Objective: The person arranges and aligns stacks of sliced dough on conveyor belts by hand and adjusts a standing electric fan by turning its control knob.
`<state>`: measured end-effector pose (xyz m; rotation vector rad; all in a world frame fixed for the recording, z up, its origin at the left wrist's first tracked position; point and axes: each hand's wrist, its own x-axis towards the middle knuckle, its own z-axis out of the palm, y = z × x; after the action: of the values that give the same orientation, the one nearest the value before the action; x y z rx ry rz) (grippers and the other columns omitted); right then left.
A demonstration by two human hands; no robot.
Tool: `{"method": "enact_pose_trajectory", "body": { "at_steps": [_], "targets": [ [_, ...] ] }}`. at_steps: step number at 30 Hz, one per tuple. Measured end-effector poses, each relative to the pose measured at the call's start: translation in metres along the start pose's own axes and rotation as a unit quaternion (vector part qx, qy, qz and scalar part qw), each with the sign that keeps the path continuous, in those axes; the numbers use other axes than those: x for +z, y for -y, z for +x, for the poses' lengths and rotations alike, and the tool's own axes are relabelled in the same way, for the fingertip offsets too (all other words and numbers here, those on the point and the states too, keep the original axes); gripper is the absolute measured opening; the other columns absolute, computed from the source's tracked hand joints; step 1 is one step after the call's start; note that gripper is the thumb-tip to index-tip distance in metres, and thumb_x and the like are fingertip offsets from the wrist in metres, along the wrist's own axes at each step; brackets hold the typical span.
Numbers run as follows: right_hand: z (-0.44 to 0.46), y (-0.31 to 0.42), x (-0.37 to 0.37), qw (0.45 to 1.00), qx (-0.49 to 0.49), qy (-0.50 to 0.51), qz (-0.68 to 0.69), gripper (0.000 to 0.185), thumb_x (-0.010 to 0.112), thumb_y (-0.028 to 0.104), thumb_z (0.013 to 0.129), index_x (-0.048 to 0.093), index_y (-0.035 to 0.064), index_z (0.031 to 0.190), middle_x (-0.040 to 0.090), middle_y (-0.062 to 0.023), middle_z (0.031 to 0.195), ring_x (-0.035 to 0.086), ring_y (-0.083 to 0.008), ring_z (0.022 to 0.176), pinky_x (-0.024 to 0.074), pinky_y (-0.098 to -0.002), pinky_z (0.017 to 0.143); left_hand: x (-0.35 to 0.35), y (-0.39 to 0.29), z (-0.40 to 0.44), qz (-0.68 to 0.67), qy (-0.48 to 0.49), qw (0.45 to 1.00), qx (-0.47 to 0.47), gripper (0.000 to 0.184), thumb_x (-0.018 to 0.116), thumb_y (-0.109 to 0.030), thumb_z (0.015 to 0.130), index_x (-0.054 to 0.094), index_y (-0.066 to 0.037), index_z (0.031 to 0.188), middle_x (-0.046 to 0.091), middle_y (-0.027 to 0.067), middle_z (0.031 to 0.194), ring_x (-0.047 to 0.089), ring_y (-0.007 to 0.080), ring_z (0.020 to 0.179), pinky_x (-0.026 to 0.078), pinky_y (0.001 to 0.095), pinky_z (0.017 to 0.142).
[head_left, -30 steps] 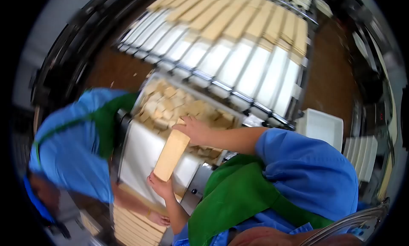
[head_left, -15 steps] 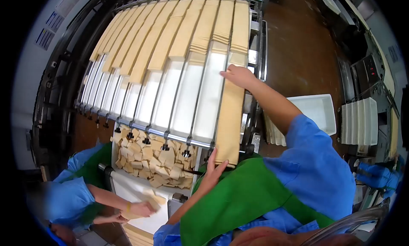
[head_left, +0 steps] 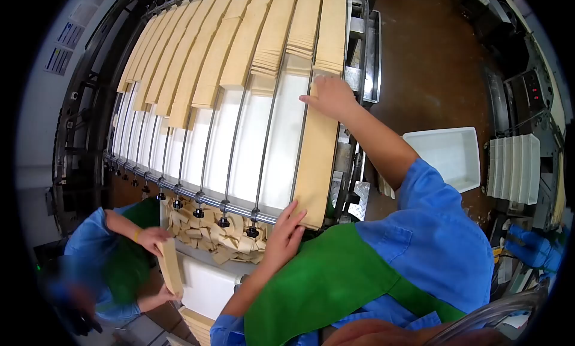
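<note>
Right hand (head_left: 329, 99) covers the stack's (head_left: 316, 160) far end, grip unclear to me; left hand (head_left: 284, 238) lies spread, near end; uneven pushing could jam it against the rod (head_left: 302, 136).

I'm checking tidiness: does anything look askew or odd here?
Slightly: up and left of the person's right hand, some sheets are fanned out in steps at their near end, uneven beside the squarer stacks farther left.
</note>
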<state>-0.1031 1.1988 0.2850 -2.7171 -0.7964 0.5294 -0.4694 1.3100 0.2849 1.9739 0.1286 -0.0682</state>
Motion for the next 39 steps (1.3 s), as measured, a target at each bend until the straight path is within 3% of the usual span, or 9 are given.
{"method": "enact_pose_trajectory", "body": {
  "at_steps": [3, 9, 12, 19, 25, 30, 32, 36, 39],
  "targets": [
    [-0.014, -0.002, 0.016, 0.970, -0.064, -0.235, 0.008, 0.069, 0.066, 0.053, 0.086, 0.055, -0.0019, 0.126, 0.056, -0.0210, 0.127, 0.049, -0.0384, 0.122, 0.0378, -0.0510, 0.104, 0.016, -0.003, 0.036, 0.054, -0.043, 0.997, 0.018, 0.038, 0.057, 0.002, 0.093, 0.064, -0.009, 0.128, 0.048, 0.0197, 0.148, 0.067, 0.0278, 0.107, 0.054, 0.0301, 0.082],
    [-0.101, 0.015, 0.060, 0.923, -0.261, -0.271, 0.080, 0.077, 0.073, 0.056, 0.078, 0.053, 0.0060, 0.134, 0.052, -0.0182, 0.136, 0.046, -0.0407, 0.125, 0.0338, -0.0530, 0.108, 0.029, 0.021, 0.062, 0.101, -0.047, 0.986, 0.122, 0.049, 0.056, 0.009, 0.082, 0.067, -0.012, 0.124, 0.049, 0.0190, 0.147, 0.067, 0.0355, 0.108, 0.055, 0.0379, 0.087],
    [-0.140, 0.016, 0.071, 0.915, -0.353, -0.168, 0.102, 0.094, 0.074, 0.065, 0.069, 0.049, 0.0107, 0.142, 0.045, -0.0203, 0.145, 0.040, -0.0429, 0.135, 0.0261, -0.0574, 0.113, 0.029, 0.014, 0.058, 0.101, -0.053, 0.988, 0.104, 0.056, 0.056, 0.009, 0.079, 0.064, -0.014, 0.129, 0.047, 0.0194, 0.148, 0.065, 0.0391, 0.109, 0.055, 0.0423, 0.088],
    [-0.165, 0.028, 0.078, 0.949, -0.309, -0.060, 0.003, 0.114, 0.080, 0.070, 0.055, 0.044, 0.0152, 0.148, 0.037, -0.0180, 0.154, 0.028, -0.0440, 0.145, 0.0200, -0.0645, 0.115, 0.033, 0.023, 0.061, 0.072, -0.098, 0.992, 0.031, 0.050, 0.059, -0.009, 0.088, 0.055, -0.017, 0.137, 0.046, 0.0182, 0.148, 0.062, 0.0419, 0.109, 0.055, 0.0478, 0.086],
    [-0.174, 0.032, 0.097, 0.959, -0.265, -0.083, 0.053, 0.106, 0.077, 0.064, 0.068, 0.037, 0.0140, 0.152, 0.034, -0.0198, 0.156, 0.024, -0.0440, 0.147, 0.0192, -0.0615, 0.116, 0.025, 0.025, 0.055, 0.008, -0.120, 0.991, 0.061, 0.062, 0.055, 0.000, 0.081, 0.052, -0.018, 0.140, 0.042, 0.0198, 0.151, 0.057, 0.0409, 0.118, 0.051, 0.0436, 0.094],
    [-0.186, 0.050, 0.086, 0.972, -0.170, -0.110, -0.117, 0.099, 0.079, 0.055, 0.074, 0.037, 0.0112, 0.152, 0.036, -0.0221, 0.154, 0.027, -0.0443, 0.145, 0.0223, -0.0575, 0.117, 0.018, 0.054, 0.030, 0.014, -0.194, 0.974, 0.118, 0.072, 0.049, 0.006, 0.075, 0.048, -0.011, 0.144, 0.046, 0.0188, 0.149, 0.060, 0.0334, 0.119, 0.052, 0.0397, 0.093],
    [-0.172, 0.049, 0.080, 0.959, -0.218, -0.177, 0.030, 0.093, 0.078, 0.048, 0.079, 0.036, 0.0121, 0.153, 0.043, -0.0237, 0.148, 0.035, -0.0408, 0.142, 0.0280, -0.0506, 0.116, -0.015, 0.056, -0.022, -0.090, -0.170, 0.981, 0.041, 0.072, 0.050, 0.004, 0.075, 0.046, -0.008, 0.145, 0.048, 0.0184, 0.148, 0.056, 0.0303, 0.126, 0.047, 0.0375, 0.100],
    [-0.094, 0.135, -0.086, 0.970, -0.031, -0.214, 0.114, 0.078, 0.068, 0.036, 0.090, 0.029, 0.0162, 0.155, 0.064, -0.0220, 0.124, 0.063, -0.0349, 0.112, 0.0500, -0.0430, 0.095, -0.081, 0.058, -0.128, -0.339, -0.207, 0.914, -0.083, 0.074, 0.059, -0.001, 0.081, 0.036, -0.007, 0.151, 0.050, 0.0200, 0.144, 0.051, 0.0287, 0.131, 0.041, 0.0398, 0.108],
    [-0.015, 0.179, -0.196, 0.906, 0.011, -0.418, 0.063, 0.086, 0.070, 0.039, 0.082, 0.033, 0.0029, 0.151, 0.069, -0.0206, 0.112, 0.068, -0.0340, 0.095, 0.0549, -0.0421, 0.080, -0.115, 0.091, -0.186, -0.251, -0.322, 0.908, -0.092, 0.077, 0.065, -0.007, 0.084, 0.031, -0.006, 0.153, 0.043, 0.0230, 0.148, 0.048, 0.0297, 0.133, 0.041, 0.0399, 0.108]
  ]
}}
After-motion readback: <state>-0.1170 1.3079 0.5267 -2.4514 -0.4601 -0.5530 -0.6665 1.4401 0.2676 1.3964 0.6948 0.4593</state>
